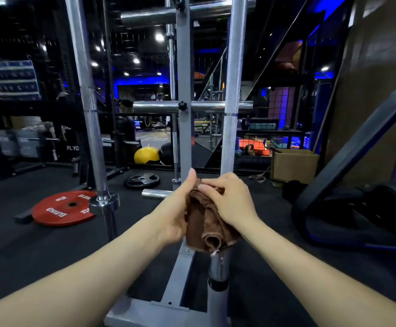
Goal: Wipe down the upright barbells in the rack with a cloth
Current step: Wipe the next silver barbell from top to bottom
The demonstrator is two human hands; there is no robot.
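A: Both hands on the cloth point(206, 223). L hand point(177, 208) cups it from the left side, thumb sticking up, fingers hidden behind the fabric. R hand point(230, 200) is on top/right, fingers curled over the upper edge, clamped on it.

B: Cloth where, exactly?

A: Brown, bunched, wrapped round the right barbell point(231, 90) low on the shaft, just above the sleeve end. A rolled corner hangs at the bottom. Bar stands upright, foot in the grey rack point(184, 138) base.

B: L hand clamped too?

A: Looks like it's holding the cloth vs the bar, but can't see the fingers, so grip is partly a guess.

B: Other bars?

A: Left barbell point(87, 102) leans a bit, well apart from the hands, collar low down. Thin bar point(174, 138) just beside the rack's centre post, behind it.

B: Floor?

A: Red plate point(62, 208) flat, beside the left bar's lower end. Black plate point(142, 181) further back, yellow ball point(146, 155) behind that. Cardboard box point(294, 165) on the right, black bench point(357, 185) frame nearer on the right.
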